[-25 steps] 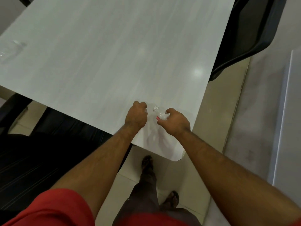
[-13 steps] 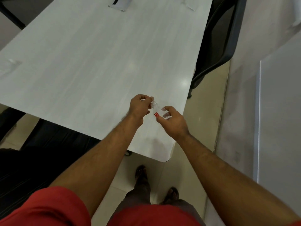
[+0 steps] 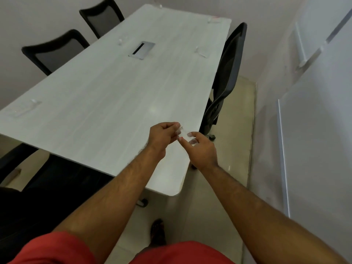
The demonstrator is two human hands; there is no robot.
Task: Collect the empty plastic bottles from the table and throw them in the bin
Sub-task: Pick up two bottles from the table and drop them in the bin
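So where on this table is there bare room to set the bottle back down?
The table is bare between the cable hatch and the hands. A clear bottle lies at the left edge, another near the right chair; the far corner looks cluttered.

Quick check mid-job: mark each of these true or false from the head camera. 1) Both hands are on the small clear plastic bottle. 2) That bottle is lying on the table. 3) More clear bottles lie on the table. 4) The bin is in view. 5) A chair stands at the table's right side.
1) True: the left hand and right hand both grip the small clear plastic bottle.
2) False: it is held above the long pale grey table, near its close corner.
3) True: for example, one at the left edge and one toward the far right.
4) False: no bin shows.
5) True: a black mesh office chair stands there.
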